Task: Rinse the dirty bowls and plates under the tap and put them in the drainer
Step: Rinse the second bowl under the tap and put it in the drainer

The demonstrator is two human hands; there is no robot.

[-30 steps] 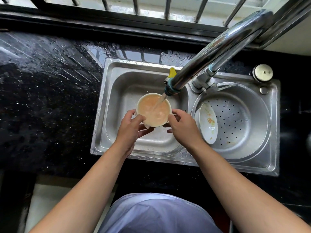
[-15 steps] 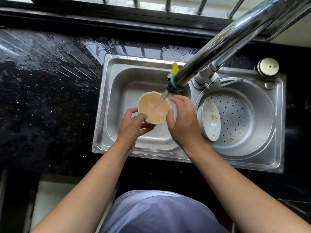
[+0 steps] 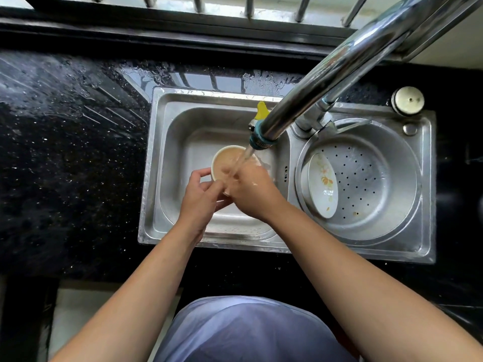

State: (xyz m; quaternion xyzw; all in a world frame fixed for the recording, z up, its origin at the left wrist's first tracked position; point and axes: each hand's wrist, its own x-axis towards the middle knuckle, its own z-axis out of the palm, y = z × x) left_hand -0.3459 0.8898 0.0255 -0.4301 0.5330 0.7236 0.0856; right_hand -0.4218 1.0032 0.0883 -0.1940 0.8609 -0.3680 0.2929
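Note:
A white bowl point(image 3: 224, 160) full of cloudy brown water sits over the left sink basin point(image 3: 183, 131), under the running tap point(image 3: 264, 138). My left hand point(image 3: 200, 193) grips the bowl's near-left rim. My right hand point(image 3: 252, 190) reaches into the bowl from the right, its fingers in the water stream, hiding the bowl's right side. A white plate point(image 3: 322, 185) with an orange flower print and some residue leans on edge against the left wall of the round perforated drainer point(image 3: 379, 178) on the right.
A black speckled wet counter point(image 3: 65, 152) surrounds the steel sink. The long chrome spout point(image 3: 339, 64) crosses above the drainer and basin. A round metal cap point(image 3: 407, 100) sits at the sink's back right corner. Window bars point(image 3: 248, 6) run along the back.
My right hand moved from the bowl's right edge over and into the bowl, under the stream. The bowl stayed beneath the tap in my left hand.

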